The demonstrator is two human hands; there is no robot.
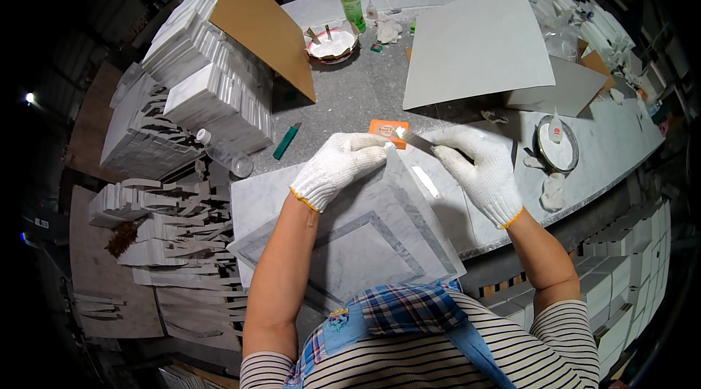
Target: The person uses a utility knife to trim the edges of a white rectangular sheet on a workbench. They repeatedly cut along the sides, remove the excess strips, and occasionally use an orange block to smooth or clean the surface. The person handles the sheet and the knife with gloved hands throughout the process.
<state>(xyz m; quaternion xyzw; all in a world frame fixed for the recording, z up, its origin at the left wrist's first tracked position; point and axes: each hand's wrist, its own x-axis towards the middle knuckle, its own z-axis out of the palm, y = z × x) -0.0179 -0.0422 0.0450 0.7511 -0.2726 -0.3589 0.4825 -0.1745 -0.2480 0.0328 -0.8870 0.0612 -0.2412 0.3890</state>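
My left hand [342,164], in a white knit glove, grips the upper corner of a pale marble tile [365,247] with darker grey inlaid bands. The tile leans tilted in front of my body. My right hand [478,170], gloved alike, is closed around a small putty knife, its blade [418,141] pointing left toward that corner. A dab of white paste [399,133] sits at the blade's tip. Just behind lies an orange card [380,126]. Below the blade a white streak [426,182] shows; I cannot tell what it is.
Stacked marble pieces [219,101] and a brown board [266,31] stand left. A green cutter [287,141], clear bottle [225,154], paste bowl [332,44] and green bottle [352,6] sit on the table. A large grey board [478,49] and another bowl [557,144] are right.
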